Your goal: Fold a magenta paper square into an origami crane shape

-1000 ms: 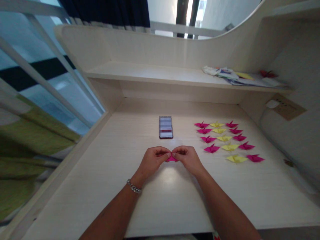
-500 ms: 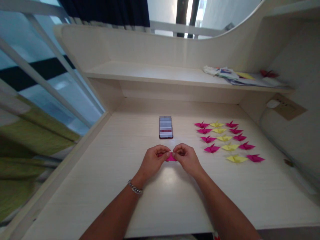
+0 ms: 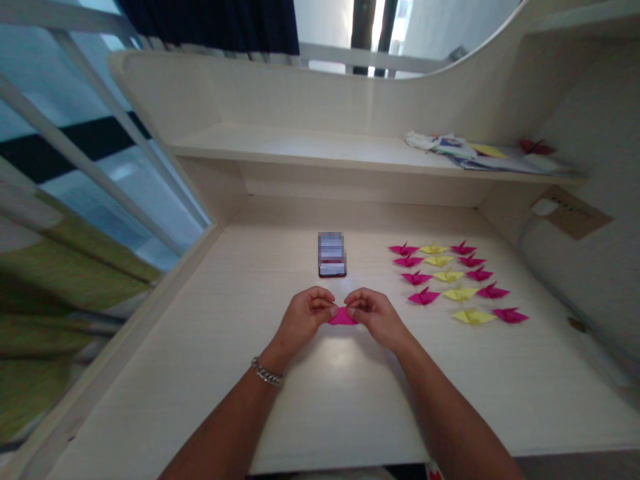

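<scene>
Between my two hands is a small folded piece of pink origami paper point(image 3: 343, 317), held just above or on the desk. My left hand point(image 3: 309, 312) pinches its left end between thumb and fingers. The right end is gripped the same way by my right hand point(image 3: 373, 313). Fingertips cover both ends, so only the middle of the paper shows. Just beyond the hands a phone point(image 3: 332, 255) lies flat with its screen lit. To the right, several pink paper cranes point(image 3: 424, 296) and yellow paper cranes point(image 3: 460, 293) stand in rows.
A white desk point(image 3: 200, 373) spreads under everything. Its back shelf point(image 3: 300, 150) carries papers point(image 3: 465, 148) at the right. On the right wall a plug sits in a socket point(image 3: 575, 212), its cable point(image 3: 555, 287) running down to the desk. A bed rail point(image 3: 90, 147) borders the left.
My hands have moved slightly apart, and more of the pink paper shows as a wider strip between them. The phone and cranes stay in place.
</scene>
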`<action>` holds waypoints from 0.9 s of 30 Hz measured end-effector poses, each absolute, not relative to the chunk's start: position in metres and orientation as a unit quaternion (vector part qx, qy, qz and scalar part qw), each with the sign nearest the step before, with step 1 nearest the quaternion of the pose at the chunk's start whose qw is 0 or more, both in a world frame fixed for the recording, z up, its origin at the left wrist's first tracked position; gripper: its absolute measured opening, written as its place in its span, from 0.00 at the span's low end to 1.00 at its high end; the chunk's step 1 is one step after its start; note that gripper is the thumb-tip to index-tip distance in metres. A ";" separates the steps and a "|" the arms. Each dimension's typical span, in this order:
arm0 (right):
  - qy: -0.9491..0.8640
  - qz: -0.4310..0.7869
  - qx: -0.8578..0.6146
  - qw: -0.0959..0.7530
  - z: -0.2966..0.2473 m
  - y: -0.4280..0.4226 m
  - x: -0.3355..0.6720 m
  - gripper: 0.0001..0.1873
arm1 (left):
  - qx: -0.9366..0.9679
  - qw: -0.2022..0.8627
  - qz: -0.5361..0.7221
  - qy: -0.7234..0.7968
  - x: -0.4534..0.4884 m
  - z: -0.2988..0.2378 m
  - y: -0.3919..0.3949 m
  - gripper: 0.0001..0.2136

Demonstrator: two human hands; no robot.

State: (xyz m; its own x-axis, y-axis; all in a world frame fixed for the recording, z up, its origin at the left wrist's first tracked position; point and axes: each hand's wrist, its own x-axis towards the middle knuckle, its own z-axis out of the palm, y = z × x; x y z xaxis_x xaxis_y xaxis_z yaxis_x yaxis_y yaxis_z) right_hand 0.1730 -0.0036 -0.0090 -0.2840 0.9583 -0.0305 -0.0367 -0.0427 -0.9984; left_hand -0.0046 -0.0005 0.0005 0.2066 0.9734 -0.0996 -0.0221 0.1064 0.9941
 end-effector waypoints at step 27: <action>-0.425 0.553 -0.485 0.527 -0.017 0.001 0.156 0.17 | 0.695 0.329 0.429 0.474 0.010 -0.001 -0.015 0.13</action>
